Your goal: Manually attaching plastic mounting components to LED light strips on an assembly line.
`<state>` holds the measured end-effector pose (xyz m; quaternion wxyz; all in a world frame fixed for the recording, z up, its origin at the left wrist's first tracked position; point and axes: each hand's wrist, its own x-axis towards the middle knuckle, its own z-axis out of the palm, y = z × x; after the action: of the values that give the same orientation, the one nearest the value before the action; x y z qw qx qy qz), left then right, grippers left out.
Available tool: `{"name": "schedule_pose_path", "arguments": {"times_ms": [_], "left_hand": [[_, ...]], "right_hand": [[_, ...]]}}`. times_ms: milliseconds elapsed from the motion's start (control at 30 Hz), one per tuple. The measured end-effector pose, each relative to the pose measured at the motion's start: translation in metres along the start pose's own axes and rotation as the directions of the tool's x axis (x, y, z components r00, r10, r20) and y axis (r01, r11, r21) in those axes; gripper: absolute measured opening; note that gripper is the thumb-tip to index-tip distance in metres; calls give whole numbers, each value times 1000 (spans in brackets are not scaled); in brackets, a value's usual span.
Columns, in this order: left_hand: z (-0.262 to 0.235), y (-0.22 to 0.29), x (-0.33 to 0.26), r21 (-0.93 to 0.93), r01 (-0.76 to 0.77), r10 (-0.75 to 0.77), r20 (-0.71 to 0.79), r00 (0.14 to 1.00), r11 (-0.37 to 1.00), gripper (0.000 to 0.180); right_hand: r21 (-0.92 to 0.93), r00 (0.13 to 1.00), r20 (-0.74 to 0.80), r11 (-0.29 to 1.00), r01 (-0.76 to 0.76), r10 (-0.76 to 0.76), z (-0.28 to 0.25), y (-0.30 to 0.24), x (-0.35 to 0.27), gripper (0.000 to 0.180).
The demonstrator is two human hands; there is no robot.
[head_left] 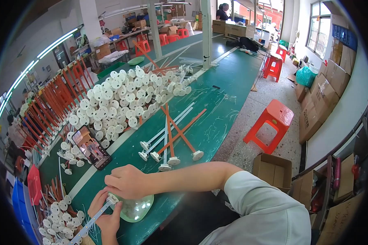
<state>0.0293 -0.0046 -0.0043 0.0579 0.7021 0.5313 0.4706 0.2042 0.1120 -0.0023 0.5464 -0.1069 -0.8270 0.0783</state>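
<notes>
My left hand [105,218] is closed around the end of a narrow pale strip with small dots [85,229], like an LED strip, where a small white fitting [112,199] sits. Directly above that end is my right hand [127,181], its fingers curled together; what they pinch, if anything, is hidden. Beside both hands lies a translucent green dish [138,209], partly covered by them. A phone [91,147] with a lit screen leans on a heap of white round-ended pieces [110,98]. Several finished-looking strips with round white bases [173,161], some orange, some white, lie crossed on the green table.
More round white pieces [61,218] pile up at the lower left, near a red bin [34,185] and a blue bin [21,204]. A red stool [272,124] and an open carton [272,171] stand right of the green table [229,87]. Far off, a person [222,12] is at work.
</notes>
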Motion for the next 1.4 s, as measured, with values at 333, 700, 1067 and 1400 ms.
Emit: {"name": "schedule_pose_path", "arguments": {"times_ms": [333, 700, 1067, 1400], "left_hand": [[0, 5, 1, 8, -19, 19, 10, 1000, 1000, 48], [-1, 7, 3, 22, -9, 8, 10, 1000, 1000, 48], [0, 3, 1, 39, -16, 16, 3, 1000, 999, 48], [-4, 4, 2, 54, -31, 32, -25, 999, 998, 48]], "right_hand": [[12, 991, 131, 1000, 14, -16, -1, 0, -2, 18], [6, 995, 102, 1000, 20, -21, 3, 2, -2, 22], [102, 986, 167, 994, -42, 24, 7, 1, -5, 13], [99, 989, 144, 994, -46, 32, 11, 3, -6, 11]]}}
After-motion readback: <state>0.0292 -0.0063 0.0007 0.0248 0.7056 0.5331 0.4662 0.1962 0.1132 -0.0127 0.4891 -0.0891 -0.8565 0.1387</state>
